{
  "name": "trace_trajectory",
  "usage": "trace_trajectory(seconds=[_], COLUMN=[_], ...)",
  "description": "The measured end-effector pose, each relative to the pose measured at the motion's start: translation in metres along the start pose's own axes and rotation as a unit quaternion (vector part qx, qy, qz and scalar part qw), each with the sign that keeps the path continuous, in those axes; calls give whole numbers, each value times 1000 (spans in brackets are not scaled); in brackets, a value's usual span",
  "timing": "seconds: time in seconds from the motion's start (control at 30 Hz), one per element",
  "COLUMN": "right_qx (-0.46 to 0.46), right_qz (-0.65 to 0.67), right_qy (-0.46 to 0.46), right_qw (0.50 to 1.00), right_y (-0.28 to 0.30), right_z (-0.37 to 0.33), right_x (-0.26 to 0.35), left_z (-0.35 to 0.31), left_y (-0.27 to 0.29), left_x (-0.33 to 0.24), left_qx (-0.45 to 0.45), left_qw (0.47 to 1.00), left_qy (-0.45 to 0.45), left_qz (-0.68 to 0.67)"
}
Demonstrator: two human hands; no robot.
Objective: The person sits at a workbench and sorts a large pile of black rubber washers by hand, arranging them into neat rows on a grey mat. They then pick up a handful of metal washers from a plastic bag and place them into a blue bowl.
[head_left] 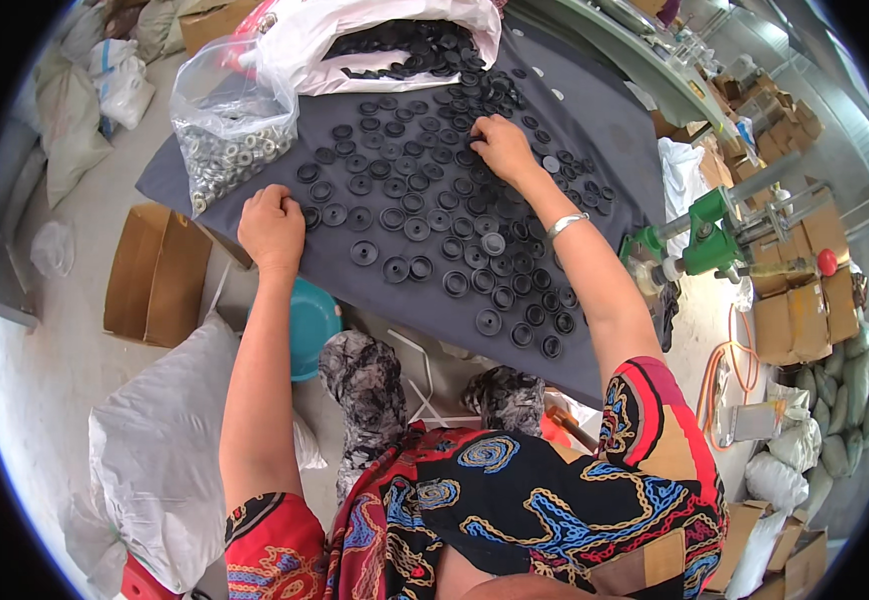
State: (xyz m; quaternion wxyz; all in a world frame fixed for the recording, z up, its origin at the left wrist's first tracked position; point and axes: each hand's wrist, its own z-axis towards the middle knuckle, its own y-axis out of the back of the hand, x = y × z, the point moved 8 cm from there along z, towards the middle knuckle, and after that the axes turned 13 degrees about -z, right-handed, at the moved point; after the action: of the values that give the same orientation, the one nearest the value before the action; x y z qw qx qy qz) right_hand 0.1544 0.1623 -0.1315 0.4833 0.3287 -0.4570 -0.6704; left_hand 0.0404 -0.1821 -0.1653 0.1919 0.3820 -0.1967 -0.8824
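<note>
Many round black discs (416,229) with raised rims, like rubber or plastic caps, lie spread over a dark grey cloth-covered table (335,268). My right hand (505,150), with a silver bangle on its wrist, reaches into the far part of the spread, its fingertips closed on a black disc. At the table's left edge is my left hand (273,228), fingers curled in and closed; whatever they hold is hidden. Just beyond it stands a clear plastic bag (235,120) of small silvery metal rings. A large white sack (300,50) lies open at the far side, more black discs spilling from it.
Right of the table is a green clamp-like machine (705,235) with a red knob. An open cardboard box (155,275), a teal basin (313,328) and a stuffed white sack (165,430) are on the left floor. Boxes and sacks are piled at right.
</note>
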Motion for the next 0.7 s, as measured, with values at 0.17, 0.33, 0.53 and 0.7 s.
trace_trajectory(seconds=[0.17, 0.33, 0.53, 0.7], right_qx=[-68, -89, -118, -105], right_qz=[151, 180, 122, 4], right_qy=[-62, -125, -170, -196], right_qw=[984, 972, 971, 975], right_y=[30, 80, 114, 125], right_z=[-17, -74, -160, -202], right_x=[-32, -61, -77, -92], left_z=[1, 0, 2, 2], left_y=[-2, -3, -3, -6], left_x=[-1, 3, 2, 7], left_qx=[2, 23, 34, 46], left_qw=[1000, 999, 999, 998], left_qy=[1, 23, 10, 22], left_qz=[-1, 9, 23, 39])
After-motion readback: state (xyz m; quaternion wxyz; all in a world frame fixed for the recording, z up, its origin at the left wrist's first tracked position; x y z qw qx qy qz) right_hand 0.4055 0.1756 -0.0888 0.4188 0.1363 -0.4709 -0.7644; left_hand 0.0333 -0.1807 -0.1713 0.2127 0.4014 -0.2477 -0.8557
